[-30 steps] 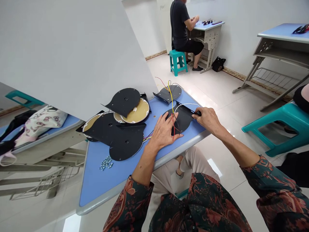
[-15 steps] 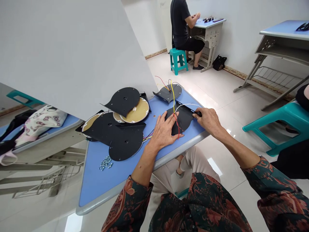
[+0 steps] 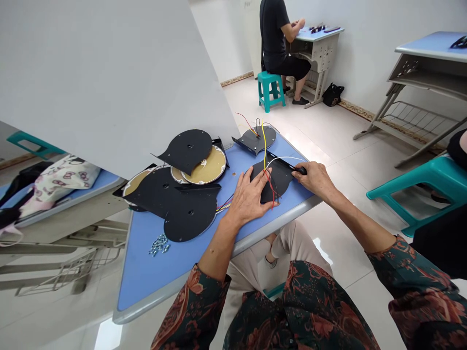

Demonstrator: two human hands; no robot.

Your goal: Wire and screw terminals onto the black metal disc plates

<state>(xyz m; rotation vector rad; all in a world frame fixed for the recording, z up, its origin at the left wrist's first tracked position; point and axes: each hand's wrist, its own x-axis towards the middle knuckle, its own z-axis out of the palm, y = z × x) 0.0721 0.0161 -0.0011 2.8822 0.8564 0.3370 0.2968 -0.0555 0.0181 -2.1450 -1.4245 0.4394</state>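
Observation:
A black teardrop-shaped plate (image 3: 282, 180) with an upright flange lies on the blue desk (image 3: 146, 287). Red, black, white and yellow wires (image 3: 264, 146) come up from its middle. My left hand (image 3: 248, 197) rests on the plate's left side, fingers stretched out and thumb spread along the near edge, fingertips beside the wires. At the flange's right end, my right hand (image 3: 314, 180) is closed on a small black rounded piece (image 3: 301, 170); its kind is mostly hidden by the fingers.
Black plates (image 3: 189, 214) and discs with a tan face (image 3: 209, 167) are piled on the left. Small screws (image 3: 159, 245) lie near them. Another wired plate (image 3: 255, 141) sits at the far corner. A person (image 3: 275, 39) sits at a desk beyond; a green stool (image 3: 419, 194) stands right.
The view has shifted slightly. The wires over the plate have swayed a little; both hands keep nearly the same places and grip.

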